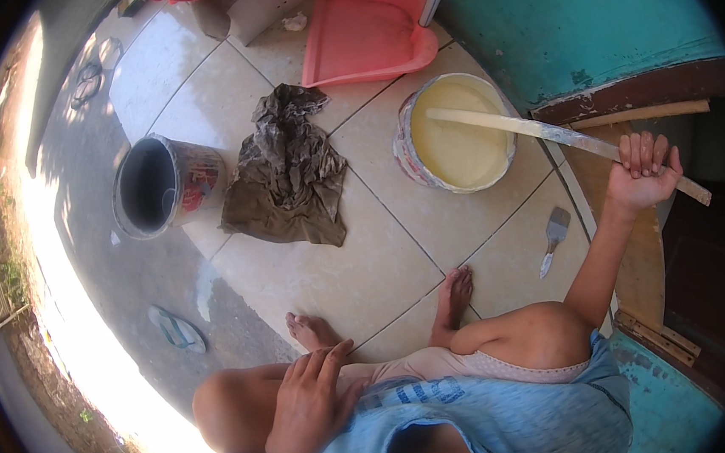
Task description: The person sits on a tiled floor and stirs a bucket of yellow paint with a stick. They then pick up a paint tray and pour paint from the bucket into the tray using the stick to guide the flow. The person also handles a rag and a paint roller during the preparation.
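My right hand (643, 172) grips a long pale wooden stick (565, 134) near its outer end; the other end rests inside a bucket of pale yellow paint (450, 153), at or just in the liquid. My left hand (312, 401) lies over my left leg near the knee, fingers loosely extended and holding nothing. A crumpled brown cloth (284, 199) lies on the tiles left of the paint bucket. Beside it stands a second bucket (193, 180), dark inside. A paintbrush (557, 235) lies on the floor below the paint bucket.
A red dustpan (360, 35) is at the back, against a teal wall (584, 13). A doorway with wooden boards (638, 269) is at right. Flip-flops (174, 326) lie on concrete at left, beside a bright sunlit edge. My bare feet (453, 300) are on the tiles.
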Demonstrator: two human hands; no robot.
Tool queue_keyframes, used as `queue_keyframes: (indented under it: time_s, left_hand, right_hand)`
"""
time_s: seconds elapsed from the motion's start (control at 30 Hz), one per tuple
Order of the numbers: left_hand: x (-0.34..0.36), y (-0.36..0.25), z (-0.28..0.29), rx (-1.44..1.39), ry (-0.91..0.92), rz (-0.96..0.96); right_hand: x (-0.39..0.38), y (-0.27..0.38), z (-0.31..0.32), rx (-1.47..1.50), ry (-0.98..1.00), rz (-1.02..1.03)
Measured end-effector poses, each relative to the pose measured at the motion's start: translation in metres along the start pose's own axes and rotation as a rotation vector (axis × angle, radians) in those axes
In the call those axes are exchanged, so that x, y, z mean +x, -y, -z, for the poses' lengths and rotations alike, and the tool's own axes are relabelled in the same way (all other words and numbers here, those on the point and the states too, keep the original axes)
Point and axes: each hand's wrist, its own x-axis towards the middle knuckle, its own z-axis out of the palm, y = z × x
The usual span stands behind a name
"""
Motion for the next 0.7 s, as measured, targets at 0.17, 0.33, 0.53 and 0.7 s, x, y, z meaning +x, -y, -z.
queue_keyframes:
  time_s: [0.17, 0.33, 0.53, 0.7]
  left_hand:
    - [-0.001, 0.001, 0.0, -0.004, -0.004, 0.0]
    - [-0.001, 0.001, 0.001, -0.003, -0.009, 0.007]
    - [-0.001, 0.0, 0.003, -0.003, 0.003, 0.003]
    - [-0.006, 0.001, 0.005, -0.004, -0.018, 0.021]
  right_hand:
    - [0.004, 0.013, -0.027, -0.02, 0.134, 0.015]
    - [0.004, 0.002, -0.056, -0.05, 0.24, -0.029]
    - [0.002, -0.078, -0.07, -0.447, 0.52, -0.158]
    - [-0.008, -0.1, -0.068, -0.715, 0.596, -0.335]
